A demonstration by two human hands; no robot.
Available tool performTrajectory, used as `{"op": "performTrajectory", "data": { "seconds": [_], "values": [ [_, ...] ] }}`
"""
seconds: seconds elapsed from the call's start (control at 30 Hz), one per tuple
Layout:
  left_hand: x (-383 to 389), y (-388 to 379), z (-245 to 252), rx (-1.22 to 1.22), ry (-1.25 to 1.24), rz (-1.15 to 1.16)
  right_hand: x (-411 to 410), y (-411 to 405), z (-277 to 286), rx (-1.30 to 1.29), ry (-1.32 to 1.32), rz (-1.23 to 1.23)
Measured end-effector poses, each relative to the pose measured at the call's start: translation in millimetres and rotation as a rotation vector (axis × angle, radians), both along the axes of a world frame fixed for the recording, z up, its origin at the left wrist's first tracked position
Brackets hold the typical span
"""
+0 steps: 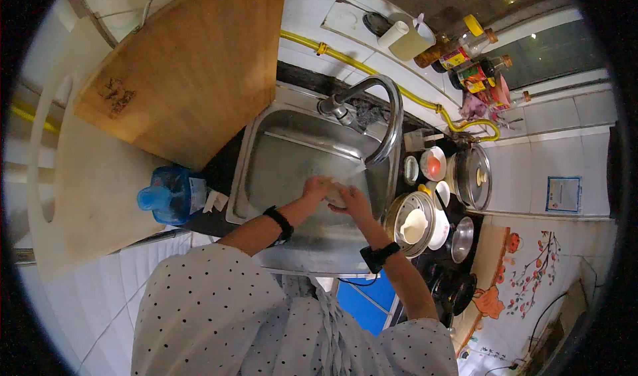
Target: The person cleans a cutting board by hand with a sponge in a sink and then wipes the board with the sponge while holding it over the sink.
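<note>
Over the stainless steel sink (241,176), my left hand (315,188) and my right hand (353,201) come together around a small pale item (333,193), too blurred to name. Both hands grip it between them. Water (353,169) runs from the curved chrome faucet (394,126) at the sink's upper right and falls towards my hands. A dark band sits on each of my wrists. The sink's bottom is partly hidden by my hands and forearms.
A large wooden board (199,67) stands at the sink's left, near a blue plastic bottle (172,196). Bowls, a steamer pot (389,216) and a lidded pot (473,176) crowd the right counter. Sauce bottles (468,72) line the ledge, above a yellow pipe (349,59).
</note>
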State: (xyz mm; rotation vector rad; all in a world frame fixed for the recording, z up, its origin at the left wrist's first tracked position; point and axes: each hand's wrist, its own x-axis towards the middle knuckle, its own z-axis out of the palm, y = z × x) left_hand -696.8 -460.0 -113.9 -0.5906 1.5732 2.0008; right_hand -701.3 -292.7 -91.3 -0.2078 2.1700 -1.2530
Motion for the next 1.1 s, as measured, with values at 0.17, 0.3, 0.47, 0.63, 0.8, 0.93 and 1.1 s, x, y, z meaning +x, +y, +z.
{"op": "performTrajectory", "data": {
  "seconds": [0.17,0.3,0.47,0.63,0.8,0.93,1.1],
  "values": [
    [2,-5,-77,0.255,0.018,0.359,-9,-29,7,0.001,-0.099,-0.191],
    [-21,-5,-93,-0.384,-0.200,0.315,-18,-40,1,0.029,-0.056,-0.119],
    [-19,-2,-49,-0.097,-0.153,0.331,-45,17,-65,0.391,0.277,-0.096],
    [-10,-56,-93,-0.866,0.434,0.056,-51,-95,-2,0.073,0.017,-0.319],
    [-9,-30,-7,0.116,0.167,0.285,-47,-46,-2,0.190,0.029,-0.271],
    [-8,-24,3,0.122,0.076,0.298,-30,-46,27,0.096,0.063,-0.130],
    [-13,-2,-21,-0.101,-0.016,0.282,-27,-39,55,-0.027,0.022,-0.153]
  ]
}}
